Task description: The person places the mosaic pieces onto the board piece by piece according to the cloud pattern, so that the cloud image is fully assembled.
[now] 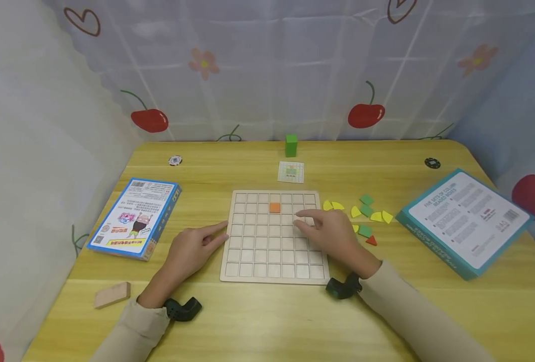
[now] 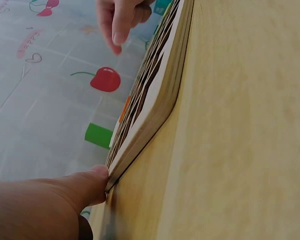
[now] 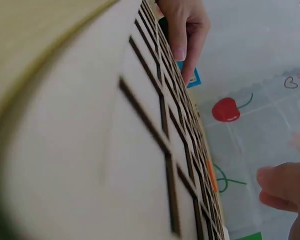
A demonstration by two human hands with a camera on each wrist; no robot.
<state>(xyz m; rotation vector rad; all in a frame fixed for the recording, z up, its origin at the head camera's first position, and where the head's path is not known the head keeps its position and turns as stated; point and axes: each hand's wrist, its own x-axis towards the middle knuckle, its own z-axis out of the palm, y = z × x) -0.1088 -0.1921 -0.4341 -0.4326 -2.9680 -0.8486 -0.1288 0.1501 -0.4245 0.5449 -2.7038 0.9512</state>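
A pale wooden grid board (image 1: 254, 279) lies mid-table, with an orange square tile (image 1: 274, 207) in one cell of its upper part. My left hand (image 1: 190, 251) rests its index fingertip and thumb against the board's left edge; in the left wrist view the thumb (image 2: 92, 182) touches that edge. Over the board's right half hovers my right hand (image 1: 332, 234), thumb and index fingertips slightly apart, nothing visible between them. The left wrist view has that same right hand (image 2: 122, 22) raised above the grid. Right of the board lie green square tiles (image 1: 365, 210), yellow quarter-round tiles (image 1: 376, 216) and a red triangle (image 1: 371, 241).
Behind the board are a pattern card (image 1: 291, 172) and an upright green block (image 1: 291, 146). A blue-edged box (image 1: 136, 216) lies left, a teal box (image 1: 466, 221) right. A wooden block (image 1: 112, 295) lies front left. Poker chips, one white (image 1: 175, 160), one black (image 1: 432, 163), lie farther back.
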